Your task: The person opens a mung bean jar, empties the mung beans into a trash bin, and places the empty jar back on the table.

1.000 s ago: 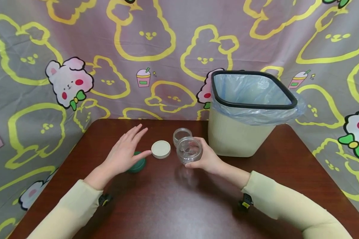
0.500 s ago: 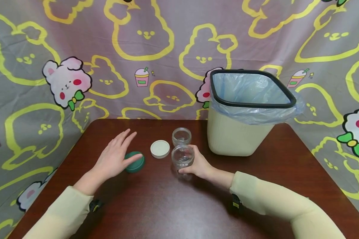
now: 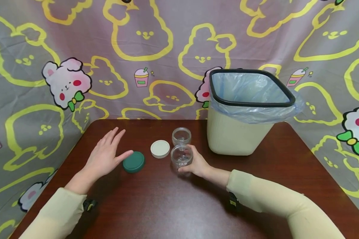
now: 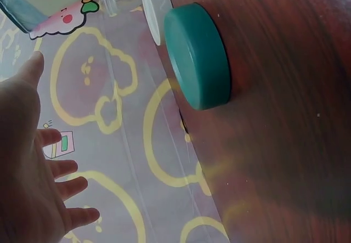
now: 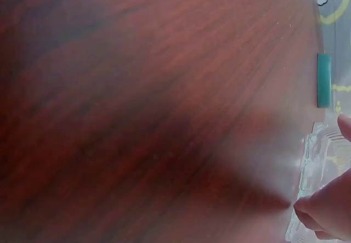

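Note:
My right hand grips a clear open-topped jar, thumb on the near side and fingers round the right. In the right wrist view the jar's base sits at the table surface. A second clear jar stands just behind it. To the left lie a white round lid and a larger green round lid, both flat. My left hand hovers left of the green lid with its fingers spread and holds nothing. The left wrist view shows that palm apart from the green lid.
A cream trash bin with a black rim and a blue plastic liner stands at the back right of the brown wooden table. A patterned cloth hangs behind the table. Dark wrist cameras sit under both sleeves.
My right hand has lowered the jar to the table, a little left and nearer, in front of the other jar. My left hand has drawn back leftward, uncovering the green lid.

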The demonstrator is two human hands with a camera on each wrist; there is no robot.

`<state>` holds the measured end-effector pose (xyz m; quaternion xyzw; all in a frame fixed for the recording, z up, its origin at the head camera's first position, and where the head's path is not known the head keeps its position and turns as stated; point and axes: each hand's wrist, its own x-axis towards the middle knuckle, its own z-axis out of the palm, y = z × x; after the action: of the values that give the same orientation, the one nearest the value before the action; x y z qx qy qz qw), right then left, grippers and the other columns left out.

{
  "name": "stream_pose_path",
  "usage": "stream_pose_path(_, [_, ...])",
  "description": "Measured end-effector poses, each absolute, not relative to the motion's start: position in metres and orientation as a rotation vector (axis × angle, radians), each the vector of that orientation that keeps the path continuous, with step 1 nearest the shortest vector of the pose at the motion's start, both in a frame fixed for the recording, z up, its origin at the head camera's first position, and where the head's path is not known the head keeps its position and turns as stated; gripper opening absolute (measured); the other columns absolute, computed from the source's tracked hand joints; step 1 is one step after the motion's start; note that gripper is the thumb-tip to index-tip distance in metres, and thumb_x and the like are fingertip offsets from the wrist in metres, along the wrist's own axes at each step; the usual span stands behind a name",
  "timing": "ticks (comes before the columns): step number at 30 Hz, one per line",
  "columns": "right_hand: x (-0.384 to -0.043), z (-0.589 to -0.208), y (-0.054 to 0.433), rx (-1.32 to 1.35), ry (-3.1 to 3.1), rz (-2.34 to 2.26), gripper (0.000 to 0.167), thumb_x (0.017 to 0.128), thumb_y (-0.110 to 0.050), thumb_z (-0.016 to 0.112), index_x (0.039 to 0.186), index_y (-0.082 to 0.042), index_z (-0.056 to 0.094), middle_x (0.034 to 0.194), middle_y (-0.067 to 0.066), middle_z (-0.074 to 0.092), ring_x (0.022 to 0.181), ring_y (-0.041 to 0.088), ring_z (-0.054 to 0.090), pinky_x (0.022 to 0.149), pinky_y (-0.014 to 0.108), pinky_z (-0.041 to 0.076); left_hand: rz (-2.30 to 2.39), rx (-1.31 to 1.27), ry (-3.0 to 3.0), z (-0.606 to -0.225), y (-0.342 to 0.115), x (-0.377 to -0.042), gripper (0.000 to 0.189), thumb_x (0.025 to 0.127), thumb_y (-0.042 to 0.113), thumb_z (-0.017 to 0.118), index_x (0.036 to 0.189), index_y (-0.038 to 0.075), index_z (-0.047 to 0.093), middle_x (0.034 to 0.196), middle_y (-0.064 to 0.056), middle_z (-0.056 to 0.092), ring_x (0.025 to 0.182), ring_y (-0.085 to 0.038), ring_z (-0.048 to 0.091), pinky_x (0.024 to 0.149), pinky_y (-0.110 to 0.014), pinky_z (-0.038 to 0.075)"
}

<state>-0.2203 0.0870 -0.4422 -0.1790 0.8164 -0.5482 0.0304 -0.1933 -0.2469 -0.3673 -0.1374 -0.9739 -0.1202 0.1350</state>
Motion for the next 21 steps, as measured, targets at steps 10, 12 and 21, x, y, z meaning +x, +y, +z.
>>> stream_pose_path(10, [-0.223, -0.444, 0.086, -0.55, 2.575, -1.62, 0.091, 0.062, 0.001, 0.089, 0.136, 0.002, 0.037, 0.125, 0.027, 0.056, 0.121, 0.039, 0.051, 0.103, 0.049, 0.035, -0.341, -0.352, -2.861, -0.365, -0.247, -0.196, 0.089, 0.088, 0.058, 0.061, 0.15, 0.004, 0.028, 0.152, -0.028, 0.022, 0.136, -0.049, 0.022, 0.105, -0.065, 0.022])
stream_pose_path(12, [-0.223, -0.444, 0.088, -0.539, 2.607, -1.578, 0.092, 0.062, -0.002, 0.09, 0.136, 0.002, 0.036, 0.126, 0.025, 0.056, 0.12, 0.038, 0.052, 0.102, 0.049, 0.036, -0.346, -0.338, -2.89, -0.365, -0.245, -0.195, 0.091, 0.088, 0.062, 0.059, 0.151, 0.004, 0.027, 0.152, -0.029, 0.021, 0.136, -0.05, 0.022, 0.104, -0.066, 0.021])
stream_pose_path(21, [-0.218, -0.423, 0.116, -0.614, 2.597, -1.491, 0.092, 0.073, -0.009, 0.085, 0.141, 0.008, 0.026, 0.138, 0.03, 0.043, 0.129, 0.045, 0.041, 0.105, 0.052, 0.033, -0.296, -0.334, -2.98, -0.358, -0.23, -0.186, 0.095, 0.087, 0.07, 0.05, 0.155, 0.011, 0.02, 0.156, -0.025, 0.015, 0.139, -0.049, 0.015, 0.101, -0.072, 0.016])
